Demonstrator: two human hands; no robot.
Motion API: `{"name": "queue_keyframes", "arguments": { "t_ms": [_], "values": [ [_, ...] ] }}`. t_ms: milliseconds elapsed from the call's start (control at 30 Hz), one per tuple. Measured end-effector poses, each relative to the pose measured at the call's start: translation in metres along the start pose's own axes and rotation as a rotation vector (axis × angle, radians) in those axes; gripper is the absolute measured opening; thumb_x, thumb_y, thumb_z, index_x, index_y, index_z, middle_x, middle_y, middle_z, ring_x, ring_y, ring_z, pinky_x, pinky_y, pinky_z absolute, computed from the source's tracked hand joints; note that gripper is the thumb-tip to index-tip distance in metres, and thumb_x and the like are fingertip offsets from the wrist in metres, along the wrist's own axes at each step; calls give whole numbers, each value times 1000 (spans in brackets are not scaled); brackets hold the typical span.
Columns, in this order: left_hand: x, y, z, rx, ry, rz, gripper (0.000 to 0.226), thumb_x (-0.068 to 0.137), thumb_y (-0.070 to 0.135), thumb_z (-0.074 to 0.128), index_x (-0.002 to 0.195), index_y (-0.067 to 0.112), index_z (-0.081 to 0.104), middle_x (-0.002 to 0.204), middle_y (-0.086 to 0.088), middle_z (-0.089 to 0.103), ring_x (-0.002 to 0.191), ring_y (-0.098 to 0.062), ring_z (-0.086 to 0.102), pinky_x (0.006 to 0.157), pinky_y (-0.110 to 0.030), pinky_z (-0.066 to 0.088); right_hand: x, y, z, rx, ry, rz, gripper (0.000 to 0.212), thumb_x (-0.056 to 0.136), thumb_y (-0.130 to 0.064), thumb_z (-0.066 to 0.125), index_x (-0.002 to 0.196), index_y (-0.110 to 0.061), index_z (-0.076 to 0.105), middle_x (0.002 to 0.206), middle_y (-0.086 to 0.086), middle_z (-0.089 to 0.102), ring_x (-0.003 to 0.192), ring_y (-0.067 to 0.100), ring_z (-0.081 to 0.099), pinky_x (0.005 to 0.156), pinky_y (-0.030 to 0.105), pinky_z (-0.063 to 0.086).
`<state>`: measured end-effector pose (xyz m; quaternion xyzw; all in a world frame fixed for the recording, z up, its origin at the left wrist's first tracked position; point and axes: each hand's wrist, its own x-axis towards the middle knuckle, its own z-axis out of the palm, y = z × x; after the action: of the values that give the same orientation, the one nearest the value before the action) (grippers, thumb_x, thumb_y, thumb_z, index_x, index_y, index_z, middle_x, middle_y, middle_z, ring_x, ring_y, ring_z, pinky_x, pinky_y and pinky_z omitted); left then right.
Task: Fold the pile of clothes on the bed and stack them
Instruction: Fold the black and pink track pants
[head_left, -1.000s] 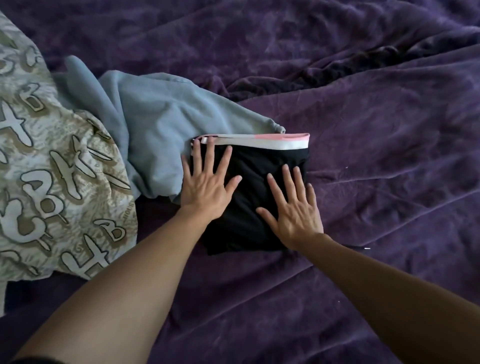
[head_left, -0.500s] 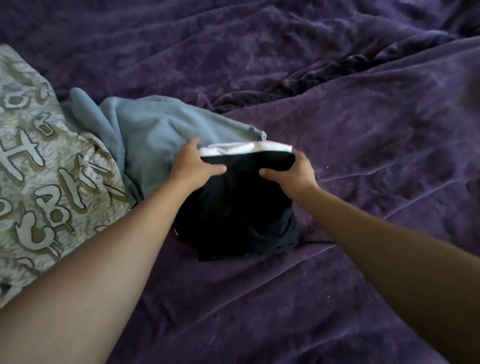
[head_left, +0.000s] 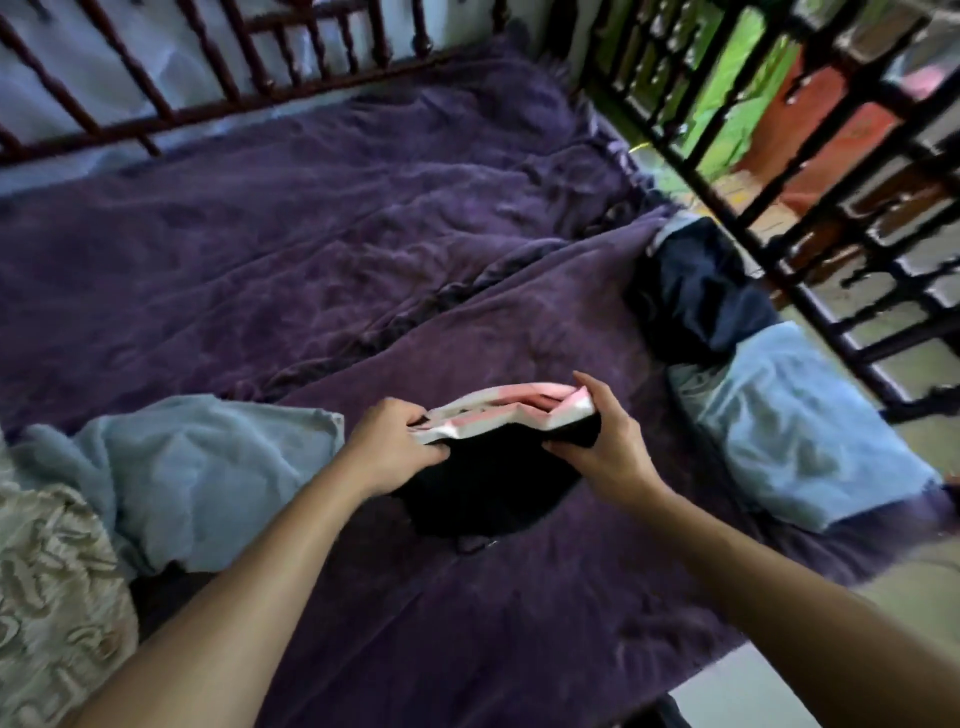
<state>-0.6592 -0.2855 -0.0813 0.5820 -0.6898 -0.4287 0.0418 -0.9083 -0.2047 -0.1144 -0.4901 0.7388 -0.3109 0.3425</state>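
A person stands at the near edge of a bed (head_left: 519, 649) covered by a rumpled purple blanket (head_left: 337, 249). Both arms reach forward over it. Between the hands is a folded black garment (head_left: 493, 483) with a white and pink waistband (head_left: 511, 415), roughly in the middle of the bed and a little toward the near side.

The left hand (head_left: 395, 447) has its grip closed on the left end of the waistband, with the thumb on top and the fingers curled under the layers. The right hand (head_left: 605, 441) has its grip closed on the right end in the same way, pinching the band and the black cloth below it. The waistband edge is raised and buckled into waves. The black body sags down toward the blanket, and whether its near edge touches cannot be told.

To the left, just beside the left forearm, a light blue garment (head_left: 208, 467) lies loose and unfolded. A patterned beige cloth (head_left: 52, 597) lies at the near left corner, touching it. At the right edge of the bed, well apart from the hands, lies a folded pale blue piece (head_left: 800, 431), with a dark navy piece (head_left: 701, 291) just beyond it.

A wooden rail (head_left: 260, 67) runs along the far side, and a dark metal grille (head_left: 831, 182) stands on the right.
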Motion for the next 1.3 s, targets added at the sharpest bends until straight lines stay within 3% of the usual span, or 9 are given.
{"name": "queue_keyframes", "arguments": {
  "t_ms": [200, 367, 500, 700, 867, 967, 1067, 1133, 1300],
  "values": [
    [44, 144, 84, -98, 16, 136, 13, 74, 17, 77, 81, 11, 67, 87, -3, 62, 77, -16, 58, 70, -32, 44, 33, 57, -162, 31, 69, -92, 80, 66, -11, 85, 136, -21, 46, 111, -10, 61, 105, 7, 56, 94, 21, 44],
    [74, 242, 149, -329, -196, 109, 11, 75, 21, 76, 78, 29, 68, 65, 9, 57, 60, -7, 50, 58, -28, 38, 64, 95, -295, -91, -8, -59, 86, 68, -15, 84, 141, -22, 39, 121, -4, 53, 111, 6, 49, 94, 17, 40],
    [93, 302, 185, -498, -294, 23, 38, 63, 34, 77, 100, 32, 70, 99, -8, 70, 89, -23, 65, 77, -42, 49, 95, 112, -374, -114, -21, 21, 86, 68, -17, 84, 140, -27, 40, 120, -4, 54, 108, 12, 54, 88, 24, 43],
    [156, 328, 222, -590, -329, -178, 29, 76, 26, 77, 103, 23, 69, 87, 0, 63, 81, -19, 56, 62, -31, 38, 160, 152, -398, -49, -48, 143, 82, 70, -17, 83, 138, -28, 41, 122, 6, 59, 108, 21, 59, 94, 42, 51],
    [225, 307, 257, -607, 1, -320, 25, 79, 24, 76, 98, 14, 64, 75, -2, 59, 62, -17, 54, 56, -27, 40, 235, 199, -351, -201, 0, 168, 79, 76, -24, 79, 142, -28, 36, 128, 8, 56, 115, 28, 55, 90, 33, 47],
    [245, 287, 291, -264, 204, -341, 51, 85, 34, 68, 128, 16, 48, 125, -10, 53, 112, -28, 54, 91, -38, 46, 256, 224, -316, -358, -5, 123, 75, 85, -28, 68, 147, -31, 26, 139, 12, 48, 125, 35, 47, 95, 38, 42],
    [217, 275, 337, 290, 392, -44, 65, 90, 41, 55, 147, 21, 31, 154, -17, 24, 136, -36, 31, 100, -46, 38, 237, 250, -282, -580, -60, -60, 67, 92, -48, 52, 150, -32, 22, 157, 8, 20, 143, 32, 20, 110, 45, 28],
    [191, 266, 367, 420, 330, 139, 63, 94, 49, 43, 150, 25, 25, 158, -17, 12, 143, -36, 20, 104, -47, 34, 217, 268, -266, -716, -100, -121, 64, 94, -59, 39, 151, -36, 20, 161, 5, 4, 147, 30, 5, 114, 47, 20],
    [161, 237, 396, 520, 46, 3, 70, 95, 59, 22, 150, 32, -14, 158, -11, -19, 147, -32, 2, 115, -45, 23, 212, 296, -259, -841, -206, -84, 68, 90, -69, 23, 151, -40, 13, 162, 3, -3, 148, 31, -2, 115, 47, 16]
  ]
}}
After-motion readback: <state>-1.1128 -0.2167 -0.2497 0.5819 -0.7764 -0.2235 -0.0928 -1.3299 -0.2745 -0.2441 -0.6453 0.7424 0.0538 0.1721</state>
